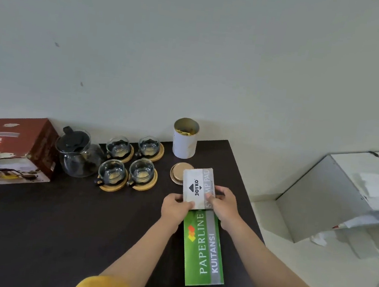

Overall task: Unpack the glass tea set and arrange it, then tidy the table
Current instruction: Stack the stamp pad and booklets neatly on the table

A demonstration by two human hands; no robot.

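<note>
Green receipt book [204, 249] lies nearest; both hands' grip, left hand [175, 206] and right hand [224, 206], holds the stamp pad box [196, 187]; square it on top, edges aligned.

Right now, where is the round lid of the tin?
In the head view, the lid lies flat on the dark table, right of the four cups, just in front of the open tin, partly behind the held stamp-pad box.

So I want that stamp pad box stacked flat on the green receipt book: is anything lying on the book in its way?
Nothing visible is. Both hands, left hand and right hand, hold the stamp pad box at the far end of the green receipt book, whose cover shows bare. The round lid lies beyond the box, off the book.
</note>
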